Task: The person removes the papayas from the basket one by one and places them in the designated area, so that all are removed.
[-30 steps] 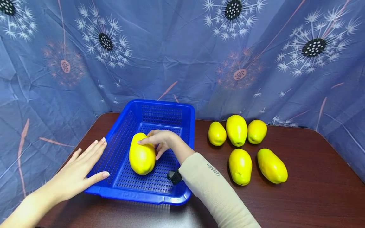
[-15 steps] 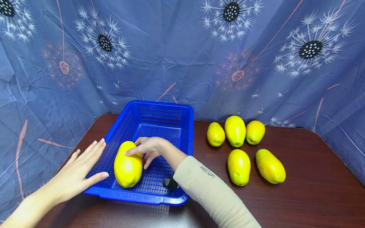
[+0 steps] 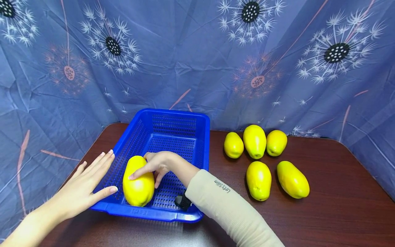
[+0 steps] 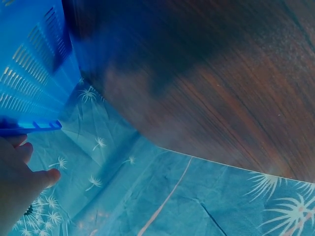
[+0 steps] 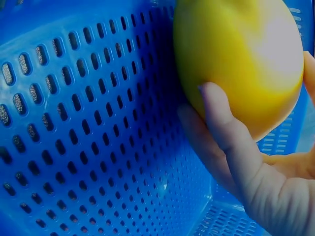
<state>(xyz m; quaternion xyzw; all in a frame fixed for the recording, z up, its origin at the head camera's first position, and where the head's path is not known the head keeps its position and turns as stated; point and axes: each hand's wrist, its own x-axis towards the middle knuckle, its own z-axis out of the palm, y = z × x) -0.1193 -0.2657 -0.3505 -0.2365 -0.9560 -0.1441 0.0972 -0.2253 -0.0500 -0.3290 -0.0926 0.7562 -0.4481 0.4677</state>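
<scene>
A blue plastic basket [image 3: 205, 147] with slotted walls stands on the table. Inside its near left corner lies a smooth yellow papaya [image 3: 139, 192], held by my right hand [image 3: 158, 164] with the thumb over the top and the fingers round its right side. The right wrist view shows this papaya [image 5: 241, 54] from its end, with the right hand [image 5: 256, 172] curled against it. My left hand [image 3: 89, 180] lies with straight fingers at the basket's left rim. In the left wrist view, the left hand [image 4: 24, 172] shows just under the rim.
Several more yellow papayas rest on the brown table [image 3: 336, 192] to the right, among them a large one [image 3: 254, 141] at the back and one [image 3: 292, 180] at the front right. A blue dandelion-print curtain [image 3: 197, 61] hangs behind the table.
My right hand has moved the papaya left and nearer within the basket, to its near left corner. Since half a second ago the papaya has shifted little. The left hand has stayed put.
</scene>
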